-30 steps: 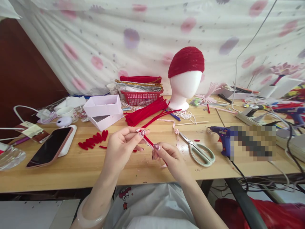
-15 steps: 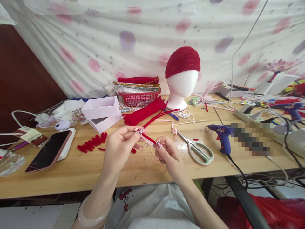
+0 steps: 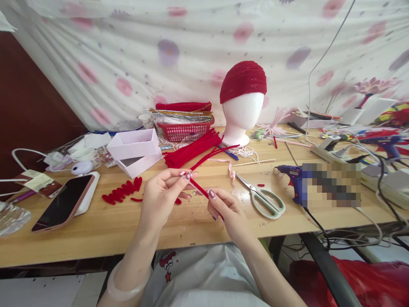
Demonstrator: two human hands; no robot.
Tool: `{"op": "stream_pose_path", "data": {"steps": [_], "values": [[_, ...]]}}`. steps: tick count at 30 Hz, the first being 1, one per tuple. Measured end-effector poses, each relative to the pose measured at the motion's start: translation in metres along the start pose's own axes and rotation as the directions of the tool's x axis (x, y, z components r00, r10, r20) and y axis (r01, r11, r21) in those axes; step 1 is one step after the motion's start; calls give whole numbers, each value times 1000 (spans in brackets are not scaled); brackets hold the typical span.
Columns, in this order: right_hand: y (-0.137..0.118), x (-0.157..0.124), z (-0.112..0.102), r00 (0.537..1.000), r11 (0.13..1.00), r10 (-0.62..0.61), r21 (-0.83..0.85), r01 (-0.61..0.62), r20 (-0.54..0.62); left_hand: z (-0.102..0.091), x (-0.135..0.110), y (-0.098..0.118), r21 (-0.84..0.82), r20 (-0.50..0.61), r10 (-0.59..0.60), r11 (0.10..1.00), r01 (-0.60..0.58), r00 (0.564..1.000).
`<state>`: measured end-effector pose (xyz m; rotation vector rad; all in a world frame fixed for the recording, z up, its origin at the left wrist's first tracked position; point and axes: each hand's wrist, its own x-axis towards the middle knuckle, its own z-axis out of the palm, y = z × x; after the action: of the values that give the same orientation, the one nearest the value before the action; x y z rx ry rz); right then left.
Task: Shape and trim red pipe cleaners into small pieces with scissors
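Above the table's front part, a red pipe cleaner (image 3: 200, 188) stretches between my two hands. My left hand (image 3: 161, 194) pinches its upper end between thumb and fingers, together with a pale measuring tape that is mostly hidden along the stem. Lower down, my right hand (image 3: 226, 207) grips the same pipe cleaner between thumb and forefinger, and a short red end pokes out below. Behind the left hand lie bent red pipe cleaner loops (image 3: 123, 190). A loose part of the pink measuring tape (image 3: 230, 168) curls on the table near the scissors (image 3: 266, 202).
A bundle of red pipe cleaners (image 3: 191, 149) lies before a red basket (image 3: 187, 131). Beside it stands a white mannequin head (image 3: 241, 113) in a red cap. Blue glue gun (image 3: 294, 181) and cables are at right; white boxes (image 3: 136, 147) and a phone (image 3: 64, 202) at left.
My right fingers have shifted slightly on the pipe cleaner, and its end now shows below them. Less of the tape shows beside the stem. The left hand keeps its pinch.
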<state>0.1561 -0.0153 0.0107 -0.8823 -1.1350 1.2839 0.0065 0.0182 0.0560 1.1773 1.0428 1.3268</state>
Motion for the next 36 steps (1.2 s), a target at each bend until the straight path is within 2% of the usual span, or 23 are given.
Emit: {"op": "stream_pose_path", "data": {"steps": [6, 15, 26, 33, 36], "values": [[0, 2, 0, 997, 998, 56, -23, -57, -51, 2, 0, -2, -17, -3, 7, 1000, -8, 1000], [3, 2, -8, 999, 998, 50, -43, -50, 0, -2, 4, -6, -20, 40, -32, 999, 33, 999], [11, 1, -19, 982, 980, 190, -65, -189, 17, -5, 6, -5, -62, 74, -96, 993, 100, 993], [9, 0, -18, 988, 988, 151, -42, -150, 15, -5, 6, -10, -208, 137, -111, 968, 138, 984], [9, -1, -18, 992, 991, 124, -57, -123, 16, -6, 5, -11, -222, 162, -98, 966, 133, 982]]}}
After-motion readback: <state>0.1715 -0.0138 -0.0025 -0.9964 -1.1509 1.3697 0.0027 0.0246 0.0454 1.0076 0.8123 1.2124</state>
